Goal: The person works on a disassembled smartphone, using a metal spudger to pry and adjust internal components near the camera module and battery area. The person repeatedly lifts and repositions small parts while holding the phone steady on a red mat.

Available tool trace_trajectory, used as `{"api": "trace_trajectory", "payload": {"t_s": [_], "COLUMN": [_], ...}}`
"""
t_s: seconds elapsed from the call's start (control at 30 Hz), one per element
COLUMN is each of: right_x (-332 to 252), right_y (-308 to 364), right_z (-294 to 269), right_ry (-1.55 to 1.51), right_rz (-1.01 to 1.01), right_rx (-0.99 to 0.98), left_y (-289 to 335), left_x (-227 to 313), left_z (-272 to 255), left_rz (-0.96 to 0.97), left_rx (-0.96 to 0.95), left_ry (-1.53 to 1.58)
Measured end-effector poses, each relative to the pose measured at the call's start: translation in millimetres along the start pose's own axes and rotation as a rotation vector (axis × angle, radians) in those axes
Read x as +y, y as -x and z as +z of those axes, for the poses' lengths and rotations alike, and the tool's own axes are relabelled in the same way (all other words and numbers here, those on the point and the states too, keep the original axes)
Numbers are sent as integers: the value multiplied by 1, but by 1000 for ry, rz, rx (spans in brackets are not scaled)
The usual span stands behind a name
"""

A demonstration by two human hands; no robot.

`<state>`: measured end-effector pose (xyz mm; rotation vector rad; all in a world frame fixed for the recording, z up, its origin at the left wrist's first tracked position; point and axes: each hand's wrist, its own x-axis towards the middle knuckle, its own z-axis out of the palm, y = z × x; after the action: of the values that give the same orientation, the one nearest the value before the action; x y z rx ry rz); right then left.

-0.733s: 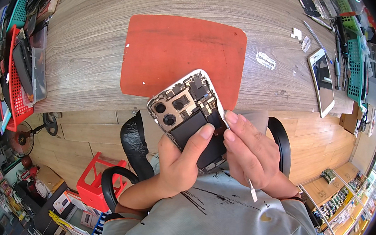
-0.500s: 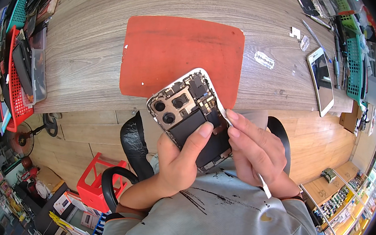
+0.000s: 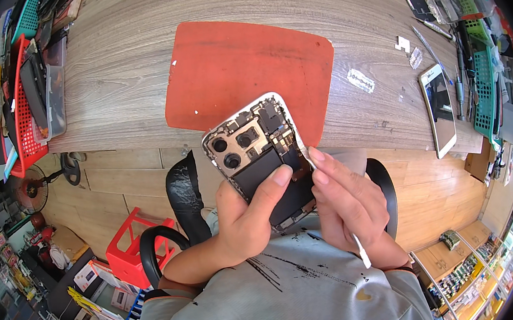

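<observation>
Opened phone [image 3: 253, 171] is staying pinched in the left hand [image 3: 247, 223]; the right hand [image 3: 352, 203], pinching a tool [image 3: 362, 254], is shifting outward, apparently re-angling it.

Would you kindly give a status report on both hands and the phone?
Left hand gripping opened smartphone. Right hand holding slim silvery tool at phone's edge. Left thumb overlying black battery.
</observation>
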<state>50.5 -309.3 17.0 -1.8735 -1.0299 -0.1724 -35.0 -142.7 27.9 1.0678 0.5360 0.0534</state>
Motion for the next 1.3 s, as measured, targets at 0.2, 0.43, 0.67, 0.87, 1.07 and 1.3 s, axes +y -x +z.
{"api": "trace_trajectory", "payload": {"t_s": [0.2, 0.43, 0.67, 0.87, 1.07, 1.3], "right_x": [-5, -6, -1, 0, 2, 4], "right_y": [-7, -10, -3, -2, -3, -31], "right_z": [-12, -22, -15, -14, -15, -19], "right_ry": [-159, -317, -494, -551, -540, -41], "right_rz": [133, 280, 355, 373, 390, 157], "right_rx": [-40, -34, 76, 103, 171, 34], "left_y": [0, -1, -4, -3, -3, -2], "left_x": [4, 11, 9, 6, 0, 2], "left_z": [3, 5, 1, 1, 0, 3], "left_rz": [13, 21, 2, 0, -28, -5], "left_rx": [-32, -103, -143, -142, -135, -105], "left_ry": [76, 89, 92, 131, 198, 154]}}
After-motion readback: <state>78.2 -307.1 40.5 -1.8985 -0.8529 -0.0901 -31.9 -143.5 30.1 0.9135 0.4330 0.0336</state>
